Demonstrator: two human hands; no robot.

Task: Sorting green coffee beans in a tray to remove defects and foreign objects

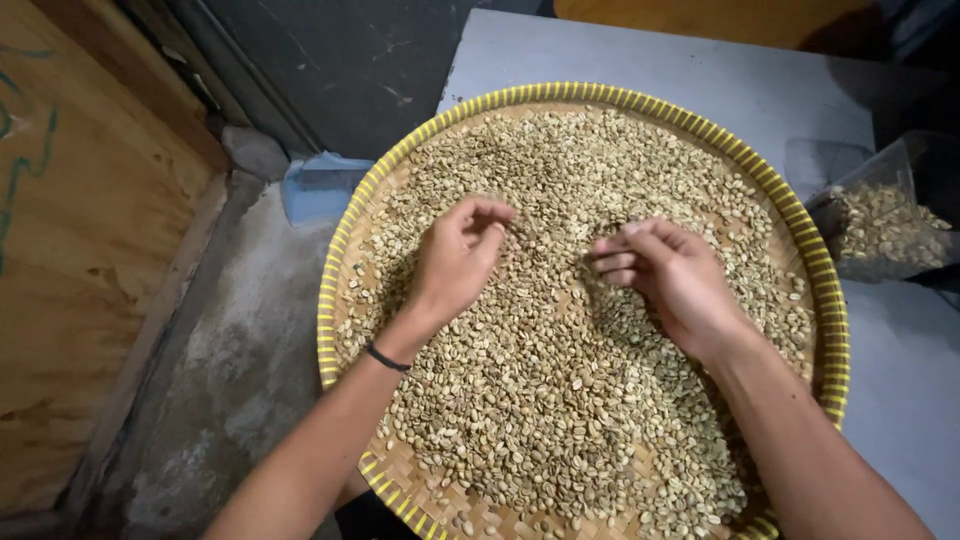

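Both forearms come up from the bottom of the view and meet over a round woven tray point(826, 300) with a yellow rim. Pale green coffee beans point(560, 400) cover almost all of its floor, thickest through the middle and toward the far rim; bare weave shows only along the near-left rim, where the beans thin out.

At the tray's left of centre, the left hand point(455, 262) lies on the beans with its fingers curled in narrowly, fingertips drawn against the thumb; whether a bean is caught between them cannot be told. A thin dark band point(386, 358) circles that wrist. Right of centre, the right hand point(672, 272) has its fingers bunched and bent toward the left hand, tips touching the beans, and again a pinched bean cannot be made out. A short gap of beans keeps the two hands apart.

Under the tray is a grey tabletop point(900, 400), and the tray's left rim juts out past the tabletop's left edge, over a rough concrete floor point(240, 340). Near the tabletop's right edge, just beside the tray's rim, a clear plastic bag point(880, 225) holds more of the same beans. Bare tabletop runs along the far edge and the right side. Left of the floor stands a plywood panel point(90, 250).
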